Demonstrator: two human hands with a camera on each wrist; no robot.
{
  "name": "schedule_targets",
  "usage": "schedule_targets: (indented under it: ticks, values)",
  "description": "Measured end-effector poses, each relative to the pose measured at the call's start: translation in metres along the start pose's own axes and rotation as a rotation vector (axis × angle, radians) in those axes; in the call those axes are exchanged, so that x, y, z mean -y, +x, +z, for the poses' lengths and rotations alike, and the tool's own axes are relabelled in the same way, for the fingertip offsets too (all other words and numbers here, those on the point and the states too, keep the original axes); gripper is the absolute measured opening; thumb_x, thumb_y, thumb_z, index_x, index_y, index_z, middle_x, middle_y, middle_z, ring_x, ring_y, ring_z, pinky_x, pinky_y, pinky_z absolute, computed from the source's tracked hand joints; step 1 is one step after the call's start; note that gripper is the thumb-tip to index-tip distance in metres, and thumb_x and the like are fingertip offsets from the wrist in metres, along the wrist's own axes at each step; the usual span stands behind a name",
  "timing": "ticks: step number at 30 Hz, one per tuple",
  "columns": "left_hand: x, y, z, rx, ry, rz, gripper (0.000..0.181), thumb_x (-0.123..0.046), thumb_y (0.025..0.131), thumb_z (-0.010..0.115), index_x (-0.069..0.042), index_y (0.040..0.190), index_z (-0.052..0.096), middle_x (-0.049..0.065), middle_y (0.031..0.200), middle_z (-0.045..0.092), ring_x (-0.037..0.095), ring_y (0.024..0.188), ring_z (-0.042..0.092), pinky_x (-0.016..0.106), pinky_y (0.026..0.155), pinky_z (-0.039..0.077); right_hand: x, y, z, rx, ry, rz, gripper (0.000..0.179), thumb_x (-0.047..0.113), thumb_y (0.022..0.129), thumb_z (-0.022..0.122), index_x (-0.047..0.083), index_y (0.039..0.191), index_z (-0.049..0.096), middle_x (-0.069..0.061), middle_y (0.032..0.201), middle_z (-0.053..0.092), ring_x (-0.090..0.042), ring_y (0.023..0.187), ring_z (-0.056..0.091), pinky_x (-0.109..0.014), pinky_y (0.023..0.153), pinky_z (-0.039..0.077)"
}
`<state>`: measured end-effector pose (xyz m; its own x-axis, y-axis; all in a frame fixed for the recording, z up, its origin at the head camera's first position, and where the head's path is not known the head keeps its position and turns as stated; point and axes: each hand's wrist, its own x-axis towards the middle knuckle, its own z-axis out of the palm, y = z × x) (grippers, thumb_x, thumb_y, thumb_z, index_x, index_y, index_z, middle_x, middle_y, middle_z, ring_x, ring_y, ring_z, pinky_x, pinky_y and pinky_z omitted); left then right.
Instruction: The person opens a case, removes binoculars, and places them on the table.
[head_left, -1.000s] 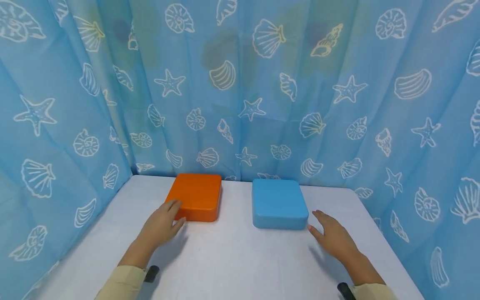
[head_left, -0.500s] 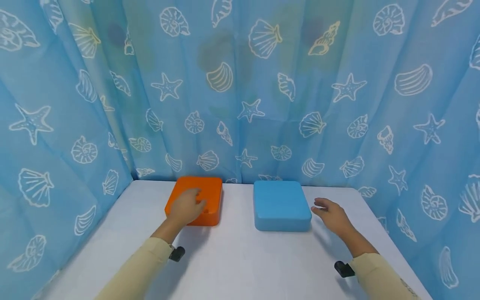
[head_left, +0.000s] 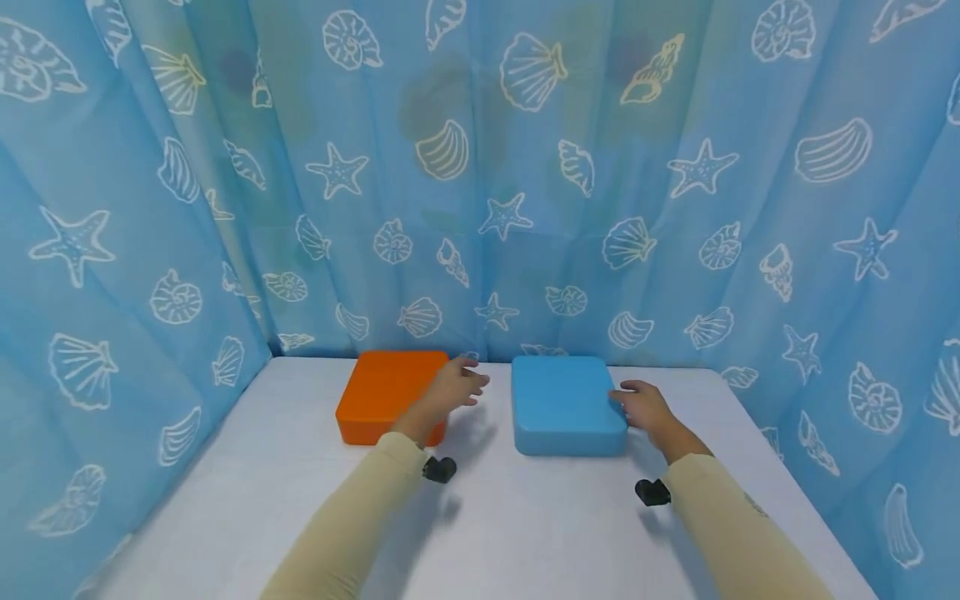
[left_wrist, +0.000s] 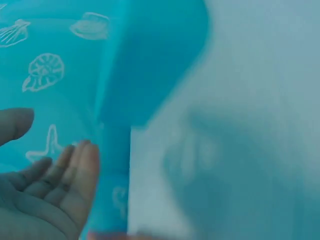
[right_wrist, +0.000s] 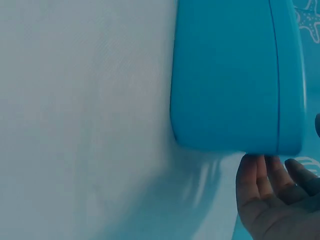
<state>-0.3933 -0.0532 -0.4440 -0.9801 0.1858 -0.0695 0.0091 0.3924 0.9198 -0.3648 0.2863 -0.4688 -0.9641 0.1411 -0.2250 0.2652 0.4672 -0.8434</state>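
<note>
A light blue box [head_left: 564, 398] with rounded corners lies on the white table. At its right side, the fingertips of my right hand [head_left: 647, 408] overlap the top edge; in the right wrist view, fingers [right_wrist: 250, 175] meet the box's side just below its lid seam. My left hand [head_left: 448, 387] hovers between the two boxes with fingers pointing toward the blue one, holding nothing. An orange box [head_left: 390, 387] lies to the left, its right part covered by the left hand and wrist. In the left wrist view, the left palm and extended fingers [left_wrist: 82, 175] show beneath the blurred blue box [left_wrist: 155, 55].
The white table [head_left: 510, 525] ends at a blue curtain [head_left: 480, 167] printed with shells and starfish, which closes off the back and both sides. Black wrist cameras [head_left: 439, 469] hang beside the cream sleeves [head_left: 360, 517].
My left hand has passed rightward over the orange box into the gap beside the blue box. My right hand has shifted slightly left, up to the blue box's side. Both boxes stay put.
</note>
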Motion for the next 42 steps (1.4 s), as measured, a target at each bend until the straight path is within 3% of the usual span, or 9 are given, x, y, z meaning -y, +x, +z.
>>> schedule_targets:
  ticks: [3, 6, 15, 18, 22, 26, 34, 42]
  values:
    - [-0.007, 0.010, 0.027, -0.014, -0.089, -0.099, 0.055, -0.025, 0.095, 0.065, 0.000, 0.139, 0.044, 0.015, 0.122, 0.060, 0.030, 0.106, 0.062, 0.038, 0.084, 0.055, 0.002, 0.002, -0.003, 0.004, 0.004, 0.032, 0.065, 0.033, 0.102, 0.044, -0.006, 0.149, 0.023, -0.031, 0.151, 0.023, -0.050, 0.134, 0.030, -0.058, 0.105, 0.034]
    - [-0.007, 0.017, 0.046, -0.031, -0.102, -0.187, 0.056, -0.025, 0.094, 0.066, -0.001, 0.139, 0.045, 0.015, 0.126, 0.058, 0.030, 0.108, 0.061, 0.038, 0.085, 0.054, 0.000, 0.003, -0.001, 0.011, 0.026, 0.048, 0.067, 0.033, 0.102, 0.044, -0.006, 0.150, 0.021, -0.030, 0.152, 0.021, -0.050, 0.136, 0.026, -0.058, 0.106, 0.031]
    - [0.000, 0.026, 0.062, 0.027, -0.243, -0.334, 0.054, -0.023, 0.095, 0.064, 0.002, 0.138, 0.043, 0.018, 0.123, 0.058, 0.033, 0.110, 0.059, 0.045, 0.090, 0.052, -0.002, 0.005, 0.003, 0.049, 0.172, 0.126, 0.064, 0.030, 0.101, 0.045, -0.007, 0.149, 0.024, -0.028, 0.149, 0.029, -0.048, 0.135, 0.029, -0.057, 0.107, 0.032]
    - [-0.001, 0.028, 0.065, 0.032, -0.290, -0.349, 0.051, -0.021, 0.094, 0.064, 0.003, 0.135, 0.045, 0.020, 0.121, 0.058, 0.033, 0.107, 0.059, 0.047, 0.090, 0.052, -0.002, 0.007, 0.001, 0.041, 0.195, 0.143, 0.062, 0.028, 0.101, 0.046, -0.007, 0.148, 0.024, -0.027, 0.148, 0.031, -0.048, 0.134, 0.031, -0.056, 0.107, 0.032]
    - [-0.005, 0.029, 0.068, -0.009, -0.291, -0.358, 0.047, -0.020, 0.093, 0.066, 0.003, 0.131, 0.049, 0.018, 0.119, 0.058, 0.032, 0.106, 0.059, 0.045, 0.089, 0.052, -0.002, 0.011, 0.001, 0.035, 0.223, 0.142, 0.063, 0.029, 0.101, 0.046, -0.006, 0.149, 0.024, -0.027, 0.149, 0.030, -0.048, 0.135, 0.030, -0.056, 0.108, 0.030]
    - [-0.012, 0.027, 0.066, -0.046, -0.306, -0.329, 0.045, -0.019, 0.094, 0.064, 0.003, 0.130, 0.049, 0.017, 0.120, 0.058, 0.032, 0.109, 0.057, 0.044, 0.091, 0.051, 0.000, 0.013, 0.001, 0.033, 0.220, 0.139, 0.063, 0.030, 0.101, 0.048, -0.004, 0.149, 0.026, -0.025, 0.149, 0.031, -0.046, 0.134, 0.032, -0.057, 0.108, 0.029]
    - [-0.023, 0.021, 0.061, -0.016, -0.361, -0.275, 0.047, -0.022, 0.095, 0.064, 0.002, 0.132, 0.048, 0.017, 0.124, 0.057, 0.034, 0.114, 0.056, 0.045, 0.095, 0.049, 0.010, 0.014, -0.013, 0.039, 0.212, 0.148, 0.063, 0.028, 0.102, 0.049, -0.004, 0.149, 0.024, -0.025, 0.149, 0.032, -0.043, 0.133, 0.036, -0.050, 0.106, 0.037]
    - [-0.018, 0.021, 0.048, 0.030, -0.405, -0.320, 0.050, -0.021, 0.093, 0.066, 0.003, 0.132, 0.047, 0.019, 0.109, 0.062, 0.031, 0.098, 0.064, 0.043, 0.086, 0.054, 0.018, 0.007, -0.020, 0.052, 0.216, 0.184, 0.060, 0.025, 0.101, 0.052, -0.005, 0.147, 0.028, -0.026, 0.136, 0.044, -0.034, 0.109, 0.057, -0.033, 0.081, 0.055]
